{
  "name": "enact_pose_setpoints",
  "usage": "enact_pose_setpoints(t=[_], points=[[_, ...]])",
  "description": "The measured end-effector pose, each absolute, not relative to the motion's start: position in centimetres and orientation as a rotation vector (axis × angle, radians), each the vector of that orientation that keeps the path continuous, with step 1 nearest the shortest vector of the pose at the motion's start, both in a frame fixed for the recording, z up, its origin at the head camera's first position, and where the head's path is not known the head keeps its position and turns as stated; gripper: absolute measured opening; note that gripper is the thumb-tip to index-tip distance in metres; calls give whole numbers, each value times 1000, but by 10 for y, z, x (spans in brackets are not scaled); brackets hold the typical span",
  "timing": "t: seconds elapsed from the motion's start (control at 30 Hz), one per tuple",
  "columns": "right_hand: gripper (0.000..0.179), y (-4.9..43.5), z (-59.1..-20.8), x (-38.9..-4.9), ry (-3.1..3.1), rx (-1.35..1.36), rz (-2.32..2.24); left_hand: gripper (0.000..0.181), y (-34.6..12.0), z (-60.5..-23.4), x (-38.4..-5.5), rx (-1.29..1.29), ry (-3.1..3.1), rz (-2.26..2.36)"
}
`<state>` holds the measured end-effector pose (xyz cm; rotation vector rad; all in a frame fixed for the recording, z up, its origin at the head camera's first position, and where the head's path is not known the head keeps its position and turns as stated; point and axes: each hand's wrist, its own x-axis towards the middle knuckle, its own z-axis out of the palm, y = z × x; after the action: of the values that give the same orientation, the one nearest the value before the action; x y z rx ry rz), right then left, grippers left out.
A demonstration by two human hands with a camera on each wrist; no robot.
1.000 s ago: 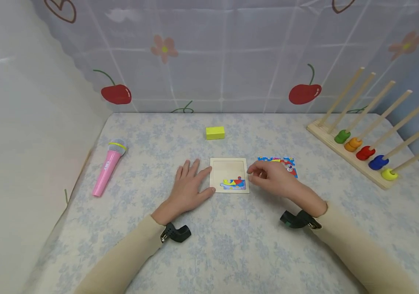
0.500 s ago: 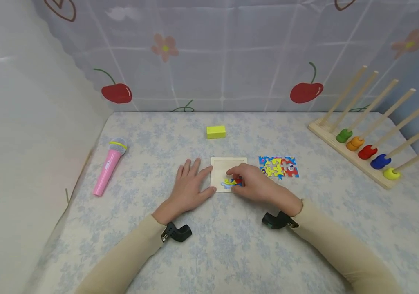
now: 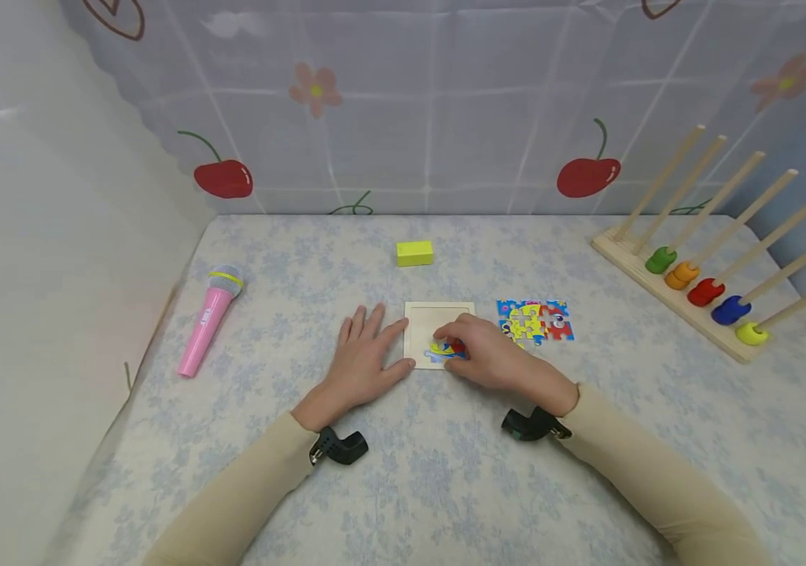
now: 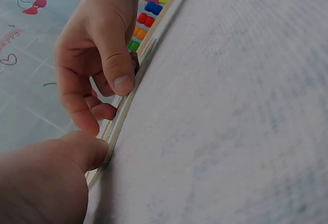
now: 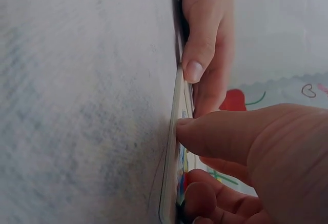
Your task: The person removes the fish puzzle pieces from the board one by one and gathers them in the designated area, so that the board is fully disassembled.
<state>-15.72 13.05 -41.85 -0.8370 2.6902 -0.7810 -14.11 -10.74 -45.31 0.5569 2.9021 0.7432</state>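
In the head view, a square wooden puzzle tray (image 3: 417, 324) lies on the table, with joined yellow, red and blue jigsaw pieces (image 3: 439, 350) at its lower right. My left hand (image 3: 358, 358) lies spread flat, thumb and index fingertips at the tray's left edge. Over those pieces is my right hand (image 3: 495, 352), its fingers bent. The right wrist view has its thumb (image 5: 210, 131) on the tray's near rim (image 5: 170, 167) and the other fingers curled inside; whether they pinch a piece is hidden. Right of the tray lie more jigsaw pieces (image 3: 531, 320), yellow, red and blue.
A yellow block (image 3: 414, 254) sits behind the tray. At the left lies a pink toy microphone (image 3: 206, 328). A wooden peg rack (image 3: 664, 299) with coloured beads stands at the right. A cherry-print curtain (image 3: 403, 110) rises along the table's back edge.
My right hand has moved left from beside the tray onto the pieces in it, uncovering the loose pieces at the right. Over the last half second it barely shifts. My left hand stays put.
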Motion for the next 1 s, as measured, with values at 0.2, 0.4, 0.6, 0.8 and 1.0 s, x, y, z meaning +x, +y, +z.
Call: enact_pose_setpoints(t=[0.2,0.4,0.6,0.8,1.0], points=[[37,132,-419,-157,2697,-875,-773,64,-107,-453,-140,558,2903,766],[34,133,-422,-158,2716,-897,-763,64,-107,-453,-141,560,2903,760],[34,132,-422,-158,2711,-905,-772,64,-107,-454,-141,565,2905,754],[35,132,-420,-158,2719,-894,-753,64,-107,-454,-141,569,2907,761],[33,132,-418,-156,2724,-913,-767,64,-108,-453,-141,565,2900,758]])
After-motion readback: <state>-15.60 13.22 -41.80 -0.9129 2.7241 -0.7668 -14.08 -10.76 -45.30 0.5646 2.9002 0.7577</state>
